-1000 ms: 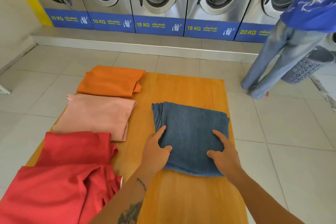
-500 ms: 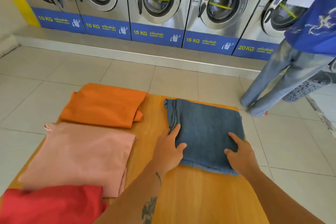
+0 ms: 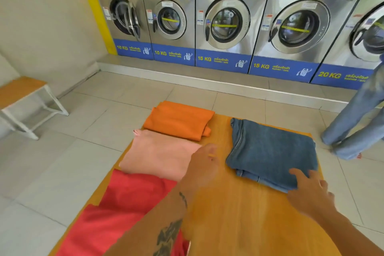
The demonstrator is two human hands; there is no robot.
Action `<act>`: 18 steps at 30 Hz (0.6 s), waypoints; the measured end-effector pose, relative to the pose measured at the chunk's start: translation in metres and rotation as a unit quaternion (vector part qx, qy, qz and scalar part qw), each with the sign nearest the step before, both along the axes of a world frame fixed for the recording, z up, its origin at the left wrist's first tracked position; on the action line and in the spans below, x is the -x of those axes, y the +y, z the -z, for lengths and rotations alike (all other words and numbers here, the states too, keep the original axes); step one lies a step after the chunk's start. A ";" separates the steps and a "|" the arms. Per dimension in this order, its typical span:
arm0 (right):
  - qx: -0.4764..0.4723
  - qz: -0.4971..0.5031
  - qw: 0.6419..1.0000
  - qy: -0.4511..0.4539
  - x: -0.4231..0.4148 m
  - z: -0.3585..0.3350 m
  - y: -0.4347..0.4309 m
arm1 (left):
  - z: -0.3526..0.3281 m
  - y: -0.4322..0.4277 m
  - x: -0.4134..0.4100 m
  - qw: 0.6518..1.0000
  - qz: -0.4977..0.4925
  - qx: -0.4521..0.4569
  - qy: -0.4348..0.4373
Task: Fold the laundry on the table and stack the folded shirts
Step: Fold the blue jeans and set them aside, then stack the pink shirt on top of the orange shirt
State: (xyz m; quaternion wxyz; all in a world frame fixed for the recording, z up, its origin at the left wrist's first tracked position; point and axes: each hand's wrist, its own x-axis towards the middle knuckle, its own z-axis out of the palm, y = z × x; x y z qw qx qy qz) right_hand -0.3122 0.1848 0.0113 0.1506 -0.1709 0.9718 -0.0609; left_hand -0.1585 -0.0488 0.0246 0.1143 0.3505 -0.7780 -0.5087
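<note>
My right hand (image 3: 309, 191) lies palm down, fingers spread and loose, with its fingertips (image 3: 295, 172) touching the near right corner of the folded denim piece (image 3: 272, 151); it pinches nothing. My left hand (image 3: 204, 164) hovers open over the bare wood between the denim piece and the pink shirt (image 3: 160, 156), clasping nothing, its thumb edge just beside the pink shirt's right margin.

Step in hand, as I judge it: the denim fold is finished and placed, and I am turning to the next garment. The denim piece rests flat on the far right part of the table (image 3: 234, 210), its edges fairly square.

To the left run three further items from far to near: the orange shirt (image 3: 178, 122), folded, touching the pink shirt's far edge; the pink shirt, folded; and the red garment (image 3: 124, 210), which spreads loosely toward me and looks unfolded, overlapping the pink shirt's near edge.

Next move, in my estimate: bring both hands across to the red garment, spread it flat, and fold it. Stacking the folded shirts is not yet done; they lie side by side.
</note>
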 end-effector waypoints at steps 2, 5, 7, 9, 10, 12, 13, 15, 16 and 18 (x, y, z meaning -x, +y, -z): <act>0.069 -0.041 0.997 -0.020 -0.016 -0.006 -0.010 | -0.016 -0.006 -0.035 0.998 -0.047 -0.009 0.034; 0.191 -0.087 0.973 -0.097 -0.044 -0.023 -0.036 | -0.034 -0.016 -0.083 0.993 -0.099 0.019 0.062; 0.251 -0.101 0.954 -0.127 -0.067 -0.037 -0.055 | -0.041 -0.024 -0.112 0.989 -0.127 0.021 0.071; 0.274 -0.095 0.941 -0.174 -0.085 -0.042 -0.074 | -0.046 -0.036 -0.137 0.985 -0.154 0.010 0.075; 0.274 -0.081 0.936 -0.205 -0.093 -0.044 -0.081 | -0.047 -0.044 -0.147 0.983 -0.166 0.004 0.078; 0.281 -0.068 0.927 -0.240 -0.107 -0.046 -0.096 | -0.047 -0.060 -0.163 0.979 -0.187 -0.001 0.079; 0.284 -0.063 0.923 -0.252 -0.112 -0.047 -0.104 | -0.046 -0.069 -0.168 0.978 -0.194 -0.004 0.077; 0.294 -0.050 0.915 -0.271 -0.119 -0.044 -0.121 | -0.040 -0.089 -0.173 0.978 -0.198 -0.010 0.066; 0.298 -0.039 0.911 -0.283 -0.122 -0.042 -0.128 | -0.036 -0.100 -0.174 0.978 -0.199 -0.016 0.061; 0.306 -0.010 0.900 -0.311 -0.127 -0.034 -0.145 | -0.028 -0.124 -0.173 0.979 -0.194 -0.028 0.052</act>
